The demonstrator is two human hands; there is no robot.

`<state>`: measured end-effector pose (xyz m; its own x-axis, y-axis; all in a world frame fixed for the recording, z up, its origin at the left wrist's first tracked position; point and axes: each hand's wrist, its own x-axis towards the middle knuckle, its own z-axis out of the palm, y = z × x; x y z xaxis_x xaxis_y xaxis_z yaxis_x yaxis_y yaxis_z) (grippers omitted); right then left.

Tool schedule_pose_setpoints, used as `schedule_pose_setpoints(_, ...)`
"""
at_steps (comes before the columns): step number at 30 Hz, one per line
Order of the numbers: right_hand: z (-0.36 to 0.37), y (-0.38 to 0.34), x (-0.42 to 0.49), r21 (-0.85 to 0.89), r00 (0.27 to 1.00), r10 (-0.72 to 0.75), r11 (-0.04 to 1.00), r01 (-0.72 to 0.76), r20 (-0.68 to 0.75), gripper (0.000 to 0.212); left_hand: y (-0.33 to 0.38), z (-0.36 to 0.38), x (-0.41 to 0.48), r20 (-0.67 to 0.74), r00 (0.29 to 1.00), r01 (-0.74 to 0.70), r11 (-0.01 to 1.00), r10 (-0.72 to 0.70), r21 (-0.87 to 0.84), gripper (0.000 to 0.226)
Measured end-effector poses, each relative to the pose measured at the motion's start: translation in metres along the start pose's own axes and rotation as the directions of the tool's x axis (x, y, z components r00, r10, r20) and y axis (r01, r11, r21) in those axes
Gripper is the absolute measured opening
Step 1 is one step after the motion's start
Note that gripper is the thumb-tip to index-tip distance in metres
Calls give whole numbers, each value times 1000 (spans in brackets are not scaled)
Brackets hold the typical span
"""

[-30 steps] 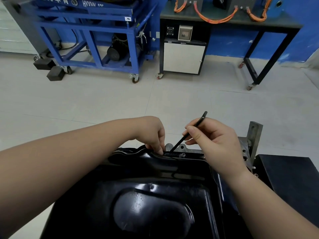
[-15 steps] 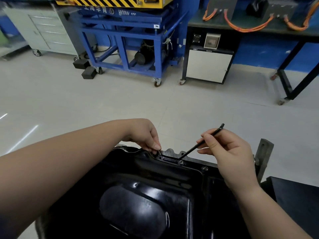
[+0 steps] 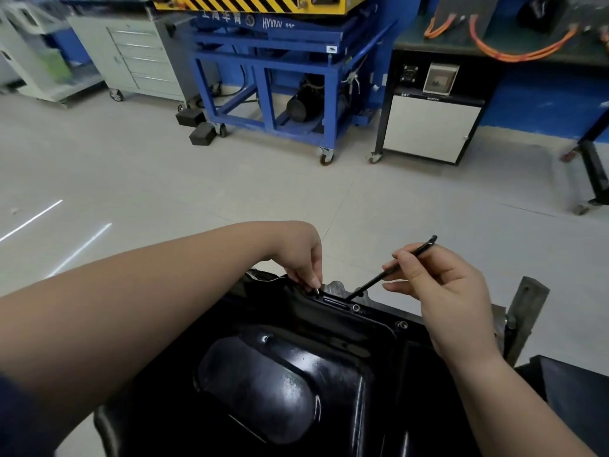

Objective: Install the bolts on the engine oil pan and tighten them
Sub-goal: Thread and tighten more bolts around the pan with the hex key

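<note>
At 6 o'clock of the view lies the black oil pan (image 3: 280, 374), glossy, with its rounded bottom turned up toward the camera. At about 12 o'clock of the pan, on its far rim, the left hand (image 3: 301, 255) reaches down with curled fingers and pinches a small bolt (image 3: 317, 291) between thumb and fingertips. The bolt is at the flange, but I cannot tell whether it is already in a hole. At 1 o'clock of the pan the right hand (image 3: 441, 291) holds a thin black tool (image 3: 392, 270) between thumb and forefinger, the other fingers loosely bent. The tool is tilted, and its lower end touches the rim near the small bolt. In the flange sit a first bolt head (image 3: 356, 307) just below the tool's lower end, and a second bolt head (image 3: 402, 324) beside the right hand. A grey metal bracket (image 3: 527, 311) stands at 3 o'clock.
</note>
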<state>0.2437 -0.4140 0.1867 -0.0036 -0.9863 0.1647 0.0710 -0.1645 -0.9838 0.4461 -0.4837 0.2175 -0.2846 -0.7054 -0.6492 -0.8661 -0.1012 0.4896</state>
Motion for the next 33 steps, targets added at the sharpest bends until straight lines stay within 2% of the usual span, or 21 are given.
schedule_pose_setpoints(6,6,0,-2,-3,1000,-7,1000,7,7,26,0,2,-1,-53,998,-11,996,16,90,9)
schedule_pose_setpoints(15,4,-6,-3,21,1000,-6,1000,7,-29,25,6,3,2,-13,999,-31,969,35,247,3)
schedule_pose_setpoints(23,5,-3,-2,18,999,4,1000,-3,-32,25,14,3,6,42,998,-53,923,40,382,11)
schedule_pose_setpoints(33,6,-2,-2,41,1000,14,999,-13,-25,21,18,4,7,31,999,-53,844,43,533,7)
